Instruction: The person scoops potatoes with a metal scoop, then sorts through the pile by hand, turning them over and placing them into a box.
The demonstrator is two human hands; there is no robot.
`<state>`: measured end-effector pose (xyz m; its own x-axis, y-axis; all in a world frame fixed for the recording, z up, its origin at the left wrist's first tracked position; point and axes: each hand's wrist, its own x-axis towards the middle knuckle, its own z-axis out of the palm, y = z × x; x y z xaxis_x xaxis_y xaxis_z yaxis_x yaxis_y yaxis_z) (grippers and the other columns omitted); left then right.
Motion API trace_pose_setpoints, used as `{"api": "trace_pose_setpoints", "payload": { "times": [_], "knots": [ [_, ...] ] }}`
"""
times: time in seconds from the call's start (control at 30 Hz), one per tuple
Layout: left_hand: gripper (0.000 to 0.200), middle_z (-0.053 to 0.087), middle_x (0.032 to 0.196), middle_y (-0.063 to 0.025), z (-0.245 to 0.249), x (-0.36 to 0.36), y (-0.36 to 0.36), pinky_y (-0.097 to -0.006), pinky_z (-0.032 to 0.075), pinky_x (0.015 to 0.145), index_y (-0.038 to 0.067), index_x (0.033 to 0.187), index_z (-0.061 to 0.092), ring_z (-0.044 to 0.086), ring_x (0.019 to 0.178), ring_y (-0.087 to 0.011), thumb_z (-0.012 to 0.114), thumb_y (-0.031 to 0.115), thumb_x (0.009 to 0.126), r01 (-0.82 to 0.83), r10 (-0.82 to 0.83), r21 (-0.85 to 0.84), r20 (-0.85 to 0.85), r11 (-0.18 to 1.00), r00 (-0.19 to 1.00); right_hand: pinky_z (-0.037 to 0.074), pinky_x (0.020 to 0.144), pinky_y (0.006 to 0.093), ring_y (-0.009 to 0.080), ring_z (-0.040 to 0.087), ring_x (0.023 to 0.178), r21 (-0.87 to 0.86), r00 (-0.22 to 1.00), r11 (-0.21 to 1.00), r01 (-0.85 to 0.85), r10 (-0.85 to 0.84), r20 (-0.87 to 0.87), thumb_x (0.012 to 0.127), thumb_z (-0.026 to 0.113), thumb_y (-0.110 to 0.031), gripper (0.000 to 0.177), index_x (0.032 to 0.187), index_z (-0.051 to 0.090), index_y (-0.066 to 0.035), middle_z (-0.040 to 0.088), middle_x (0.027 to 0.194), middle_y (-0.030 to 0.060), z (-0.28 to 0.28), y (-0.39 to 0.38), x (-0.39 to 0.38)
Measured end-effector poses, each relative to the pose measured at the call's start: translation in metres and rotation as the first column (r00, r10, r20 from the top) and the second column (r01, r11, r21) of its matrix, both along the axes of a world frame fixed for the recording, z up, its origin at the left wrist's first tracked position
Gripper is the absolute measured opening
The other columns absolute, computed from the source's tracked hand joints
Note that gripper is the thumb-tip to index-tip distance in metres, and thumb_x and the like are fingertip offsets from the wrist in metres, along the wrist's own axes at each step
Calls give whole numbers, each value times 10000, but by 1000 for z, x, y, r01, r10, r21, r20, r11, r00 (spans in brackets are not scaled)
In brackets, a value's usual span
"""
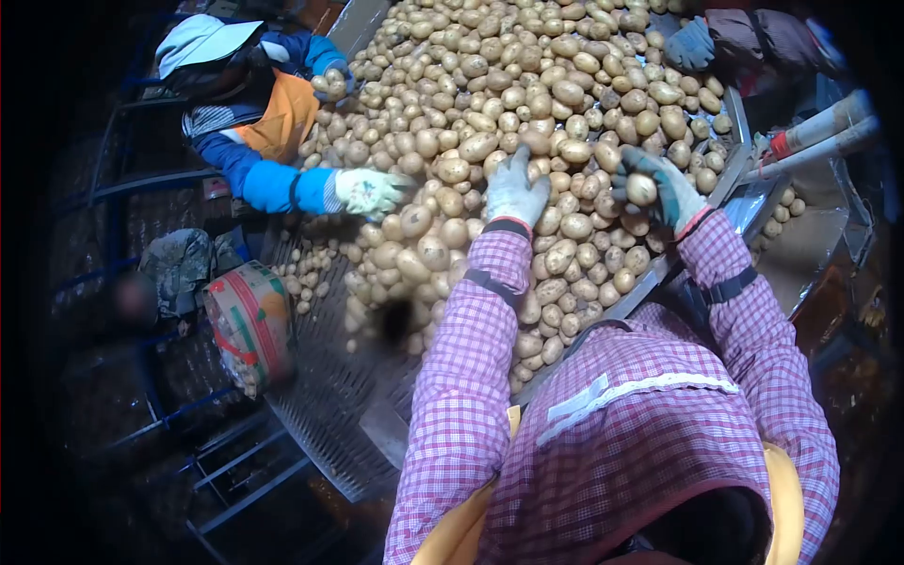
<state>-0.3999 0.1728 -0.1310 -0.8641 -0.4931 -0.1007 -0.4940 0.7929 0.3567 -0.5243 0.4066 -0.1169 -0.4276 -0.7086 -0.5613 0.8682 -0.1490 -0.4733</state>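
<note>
My right hand (673, 186), in a grey glove with dark fingers, is closed around a potato (641, 189) just above the heap near the metal side edge. My left hand (516, 193), in a pale grey glove, lies over the middle of the potato heap (490, 104). Its fingers are stretched apart and touch the potatoes under them; no potato is visibly gripped. The potatoes are tan, of mixed sizes, some with dark soil marks.
Across on the left, a person in a light cap (207, 42) reaches in with a white glove (372, 192). Another person's blue glove (690, 44) rests at the upper right. A printed sack (250, 325) stands beside the slatted metal deck (325, 433). White pipes (815, 137) jut in from the right.
</note>
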Motion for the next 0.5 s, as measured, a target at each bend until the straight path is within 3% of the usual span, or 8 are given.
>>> {"api": "trace_pose_setpoints", "payload": {
  "times": [0.1, 0.13, 0.2, 0.27, 0.33, 0.4, 0.43, 0.5],
  "knots": [
    [479, 696, 1179, -164, -8, -9, -13, -383, 552, 915, 17, 1291, 644, 678, 1080, -314, 664, 320, 921, -177, 300, 481, -192, 859, 934, 484, 476, 248, 142, 615, 622, 81, 991, 990, -116, 121, -63, 994, 594, -222, 287, 1210, 608, -34, 612, 853, 29, 7, 14, 3],
    [393, 696, 1169, -128, -9, -5, -16, -392, 588, 821, 43, 1276, 648, 692, 1027, -274, 625, 292, 973, -278, 562, 846, -31, 455, 827, 482, 475, 252, 148, 616, 612, 99, 989, 989, -113, 121, -83, 993, 590, -210, 290, 1217, 613, -27, 615, 859, 33, 13, 17, 11],
    [354, 692, 1187, -123, 10, 4, -9, -437, 609, 770, 58, 1275, 631, 702, 997, -277, 589, 293, 1013, -60, 601, 997, 21, 45, 799, 512, 521, 268, 147, 658, 691, 126, 981, 979, -160, 172, -91, 1007, 555, -186, 300, 1256, 615, -31, 633, 909, 49, 37, 16, 19],
    [397, 674, 1130, -113, 21, 8, 9, -406, 623, 750, 52, 1271, 631, 693, 940, -254, 507, 360, 1053, 30, 615, 988, 69, -148, 785, 568, 573, 280, 178, 700, 737, 59, 894, 951, -303, 305, -327, 1022, 535, -248, 355, 1310, 594, -49, 660, 902, 92, 27, 12, 27],
    [434, 675, 1206, -138, 37, 19, 31, -413, 580, 912, 25, 1327, 600, 675, 1080, -293, 504, 347, 1052, 45, 514, 988, 37, -146, 857, 560, 539, 278, 169, 700, 695, 83, 655, 927, -366, 320, -685, 1044, 518, -309, 376, 1292, 601, -38, 682, 903, 100, 13, 8, 39],
    [451, 655, 1295, -160, 43, 25, 57, -392, 471, 1070, 1, 1368, 574, 609, 1232, -302, 523, 309, 1042, -16, 134, 844, -67, 536, 989, 536, 496, 268, 165, 687, 652, 46, 896, 899, -435, 438, -73, 1023, 559, -456, 459, 1250, 615, -61, 693, 877, 87, 29, 0, 45],
    [447, 621, 1361, -179, 49, 38, 72, -383, 391, 1134, -1, 1385, 567, 551, 1308, -304, 543, 271, 1030, 184, 61, 709, -306, 681, 950, 502, 416, 302, 196, 647, 526, 49, 917, 924, -378, 381, -114, 1005, 527, -588, 537, 1266, 600, -124, 705, 840, 95, 28, -4, 56],
    [430, 615, 1366, -183, 56, 54, 61, -388, 399, 1128, 11, 1374, 583, 555, 1304, -308, 545, 265, 1029, 244, -22, 590, -357, 769, 934, 491, 410, 293, 193, 642, 524, 116, 934, 930, -348, 355, -41, 995, 548, -586, 525, 1238, 605, -124, 696, 820, 87, 38, 7, 61]
  ]
}}
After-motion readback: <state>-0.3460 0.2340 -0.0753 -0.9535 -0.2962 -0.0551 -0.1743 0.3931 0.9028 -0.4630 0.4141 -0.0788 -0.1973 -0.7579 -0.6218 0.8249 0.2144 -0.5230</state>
